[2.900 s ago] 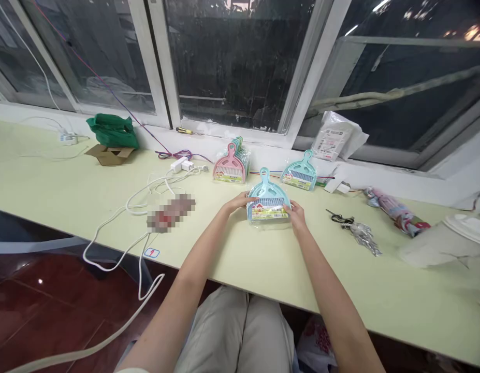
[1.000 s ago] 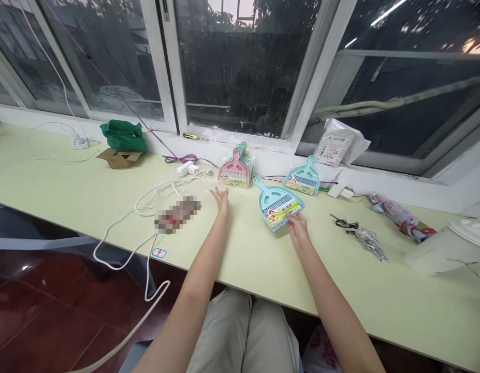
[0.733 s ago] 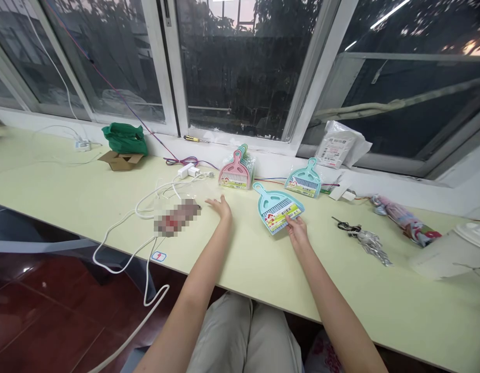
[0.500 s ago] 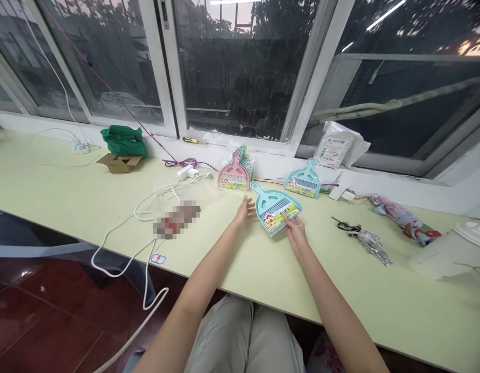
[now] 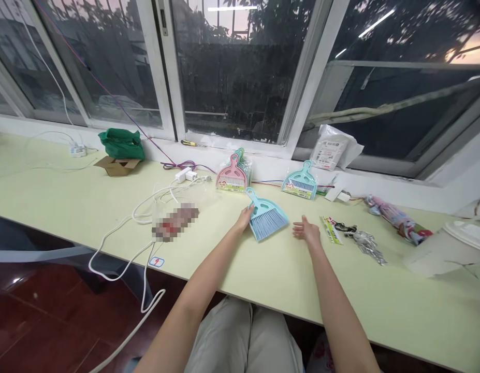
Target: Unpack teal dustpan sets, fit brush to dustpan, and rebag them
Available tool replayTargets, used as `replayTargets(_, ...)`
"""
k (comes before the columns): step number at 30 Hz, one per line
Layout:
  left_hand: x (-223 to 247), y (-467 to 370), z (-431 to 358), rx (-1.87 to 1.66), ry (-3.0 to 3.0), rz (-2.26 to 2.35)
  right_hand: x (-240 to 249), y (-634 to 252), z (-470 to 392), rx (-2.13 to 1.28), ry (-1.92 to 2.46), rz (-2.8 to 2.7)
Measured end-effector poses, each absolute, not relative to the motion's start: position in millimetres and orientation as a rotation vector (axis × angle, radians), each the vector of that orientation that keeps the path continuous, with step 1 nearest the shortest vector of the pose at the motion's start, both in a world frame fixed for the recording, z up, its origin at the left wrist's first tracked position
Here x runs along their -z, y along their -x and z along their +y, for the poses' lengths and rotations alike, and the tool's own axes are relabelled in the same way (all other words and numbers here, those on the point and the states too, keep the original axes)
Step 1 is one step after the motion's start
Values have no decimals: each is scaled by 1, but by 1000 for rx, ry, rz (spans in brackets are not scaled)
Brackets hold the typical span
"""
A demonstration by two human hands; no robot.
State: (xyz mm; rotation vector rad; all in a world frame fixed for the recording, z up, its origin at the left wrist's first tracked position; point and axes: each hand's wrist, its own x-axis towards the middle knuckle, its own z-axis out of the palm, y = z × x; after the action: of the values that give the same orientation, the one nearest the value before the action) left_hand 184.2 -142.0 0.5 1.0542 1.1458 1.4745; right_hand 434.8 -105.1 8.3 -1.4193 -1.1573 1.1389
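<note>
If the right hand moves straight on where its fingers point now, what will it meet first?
Probably the bristles of the blue brush, which lies in the blue dustpan that the left hand holds; depth is hard to judge.

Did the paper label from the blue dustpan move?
Yes, to the right: the paper label was on the blue dustpan. Now it lies on the table, right beside the black cord, which stayed put.
</note>
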Motion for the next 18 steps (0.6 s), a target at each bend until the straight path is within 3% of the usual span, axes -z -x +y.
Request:
replayTargets(4,-5,-204,-150,-1413,-1283,1108,-16,-395,-133,-321,1358,-1690)
replayTargets(8,-13,-220,-164,-1388,-1454,1099,-22,-367,-155,101,1328,-1950)
replayTargets(11,-17,-222,-169,-1435,-1544,1092,-25,-363,-159,174,1352,-1969)
replayTargets(18,-24,-216,-166,-1428,-1533,999,-23,-371,-148,-40,1318,-1804)
